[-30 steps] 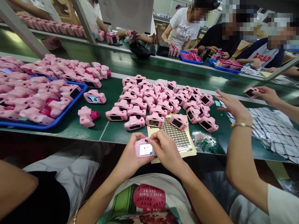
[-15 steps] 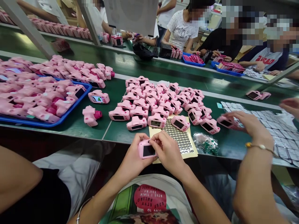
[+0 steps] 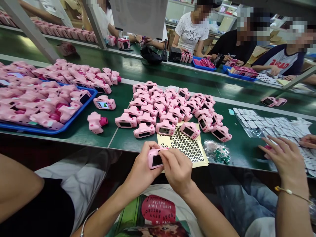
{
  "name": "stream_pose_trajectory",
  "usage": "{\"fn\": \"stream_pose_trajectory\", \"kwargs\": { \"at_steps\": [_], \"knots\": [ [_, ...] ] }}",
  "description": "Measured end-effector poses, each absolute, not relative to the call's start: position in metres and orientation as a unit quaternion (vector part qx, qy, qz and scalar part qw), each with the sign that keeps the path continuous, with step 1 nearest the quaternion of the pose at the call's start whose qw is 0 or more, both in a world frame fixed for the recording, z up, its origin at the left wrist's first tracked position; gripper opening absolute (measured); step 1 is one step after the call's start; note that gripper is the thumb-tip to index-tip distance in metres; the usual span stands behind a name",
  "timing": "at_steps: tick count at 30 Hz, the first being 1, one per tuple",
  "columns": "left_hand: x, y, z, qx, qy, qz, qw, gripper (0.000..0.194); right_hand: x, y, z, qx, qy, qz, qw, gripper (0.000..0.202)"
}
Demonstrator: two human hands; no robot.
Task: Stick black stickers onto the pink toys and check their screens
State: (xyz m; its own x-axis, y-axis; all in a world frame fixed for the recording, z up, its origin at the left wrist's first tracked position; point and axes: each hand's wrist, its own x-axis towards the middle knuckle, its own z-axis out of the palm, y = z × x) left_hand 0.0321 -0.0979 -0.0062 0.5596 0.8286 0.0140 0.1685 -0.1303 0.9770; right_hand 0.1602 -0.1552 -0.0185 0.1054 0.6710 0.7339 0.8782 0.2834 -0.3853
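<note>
My left hand (image 3: 142,169) grips a pink toy camera (image 3: 155,159) at the tabletop (image 3: 118,98) edge; my right hand (image 3: 176,169) pinches at its top. Sticker sheet (image 3: 184,144) at one o'clock; the pile of cameras (image 3: 170,107) at twelve looks undone.

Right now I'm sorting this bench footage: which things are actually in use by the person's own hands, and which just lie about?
In use:
left hand holding the pink toy camera
right hand pinching at its top edge
sticker sheet right behind

Lying about:
pile of pink cameras
blue tray
bag of green parts
co-worker's hand
</note>
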Motion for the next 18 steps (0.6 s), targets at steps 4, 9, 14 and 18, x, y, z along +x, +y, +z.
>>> {"fn": "stream_pose_trajectory", "kwargs": {
  "at_steps": [4, 9, 14, 18],
  "knots": [
    [0.03, -0.095, 0.001, 0.654, 0.341, 0.3, 0.605, 0.05, 0.157, -0.169, -0.022, -0.586, -0.704, -0.2, 0.347, 0.038],
    [0.022, -0.09, 0.014, 0.595, 0.304, 0.22, 0.711, 0.059, 0.168, -0.172, -0.006, -0.647, -0.614, 0.049, 0.449, 0.028],
    [0.024, -0.088, 0.009, 0.555, 0.348, 0.259, 0.71, 0.023, 0.182, -0.168, -0.001, -0.597, -0.474, 0.424, 0.49, 0.03],
    [0.027, -0.087, 0.0, 0.588, 0.343, 0.285, 0.675, 0.017, 0.182, -0.169, -0.009, -0.556, -0.426, 0.499, 0.511, 0.03]
  ]
}}
